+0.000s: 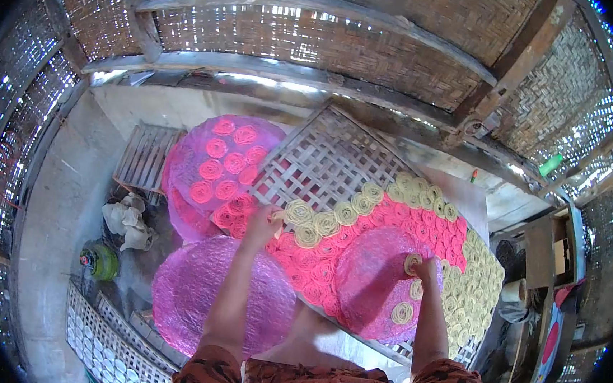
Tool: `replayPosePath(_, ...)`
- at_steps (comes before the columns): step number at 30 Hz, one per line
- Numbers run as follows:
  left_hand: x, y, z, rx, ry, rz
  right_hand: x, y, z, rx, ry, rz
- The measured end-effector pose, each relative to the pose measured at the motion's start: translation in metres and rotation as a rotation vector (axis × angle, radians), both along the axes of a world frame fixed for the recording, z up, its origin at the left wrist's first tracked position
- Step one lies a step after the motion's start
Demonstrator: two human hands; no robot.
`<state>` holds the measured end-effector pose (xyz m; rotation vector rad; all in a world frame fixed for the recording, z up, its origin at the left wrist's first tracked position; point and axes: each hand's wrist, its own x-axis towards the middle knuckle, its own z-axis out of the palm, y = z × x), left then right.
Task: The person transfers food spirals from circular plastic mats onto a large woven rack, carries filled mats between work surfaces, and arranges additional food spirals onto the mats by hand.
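Observation:
My left hand (263,224) is closed over the lattice's left side. A pale yellow piece, seen edge-on and probably a coiled disc, shows at its fingertips. My right hand (427,270) pinches a pale yellow coiled disc (412,264) at the right of a round pink sheet-covered tray (369,268). On the same tray lie a few more yellow coils, one of them a coiled disc (402,313) near the front. Under the tray, the woven bamboo lattice (323,157) bears rows of pink coils (301,263) and yellow coils (483,277), all made of thin strands.
A second round pink tray (222,296) lies at front left, bare on top. Behind it, another pink tray (191,146) carries several pink coils. A slatted wooden stand (147,157), a green gas cylinder (104,262) and a rack of white discs (106,356) are at the left.

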<state>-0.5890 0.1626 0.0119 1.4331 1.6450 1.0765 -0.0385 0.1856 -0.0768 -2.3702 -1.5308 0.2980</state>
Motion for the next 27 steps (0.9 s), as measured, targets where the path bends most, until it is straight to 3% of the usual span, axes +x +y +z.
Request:
replayPosePath(2, -0.011, 0.011, -0.001, 0.038, 0.090, -0.008, -0.006, -0.005, 0.011, -0.105, 0.043, 0.019)
replayPosePath(4, -0.010, 0.021, 0.001, -0.086, -0.096, -0.004, -0.008, 0.011, 0.021, -0.428, -0.410, 0.515)
replayPosePath(5, -0.010, 0.024, 0.003, -0.082, -0.100, 0.000, -0.021, 0.012, 0.042, -0.424, -0.415, 0.518)
replayPosePath(7, -0.009, 0.027, 0.008, -0.060, -0.063, -0.003, -0.078, 0.004, 0.113, -0.114, 0.415, 0.034)
replayPosePath(11, -0.006, 0.025, 0.020, -0.029, -0.128, 0.006, -0.165, 0.048, 0.142, 0.139, 0.837, 0.359)
replayPosePath(13, -0.006, 0.016, 0.030, -0.077, -0.147, 0.079, -0.213, 0.078, 0.119, 0.133, 1.060, 0.445)
replayPosePath(15, -0.008, 0.004, 0.029, 0.025, -0.146, 0.165, -0.259, 0.110, 0.087, 0.011, 1.023, 0.602)
replayPosePath(17, -0.015, -0.017, 0.027, 0.126, -0.142, 0.256, -0.309, 0.124, 0.073, 0.332, 0.601, 0.996)
replayPosePath(18, -0.021, -0.030, 0.028, 0.144, -0.181, 0.292, -0.331, 0.121, 0.074, 0.328, 0.608, 1.001)
replayPosePath(20, -0.033, -0.056, 0.036, 0.158, -0.213, 0.333, -0.364, 0.110, 0.079, 0.453, 0.073, 1.155)
replayPosePath(21, -0.039, -0.073, 0.042, 0.113, -0.161, 0.343, -0.374, 0.103, 0.079, 0.446, 0.081, 1.159)
replayPosePath(23, -0.042, -0.101, 0.058, 0.058, -0.109, 0.357, -0.385, 0.091, 0.073, 0.291, -0.157, 1.229)
replayPosePath(27, -0.048, -0.140, 0.057, -0.034, -0.292, 0.397, -0.389, 0.089, 0.083, 0.142, -0.064, 1.180)
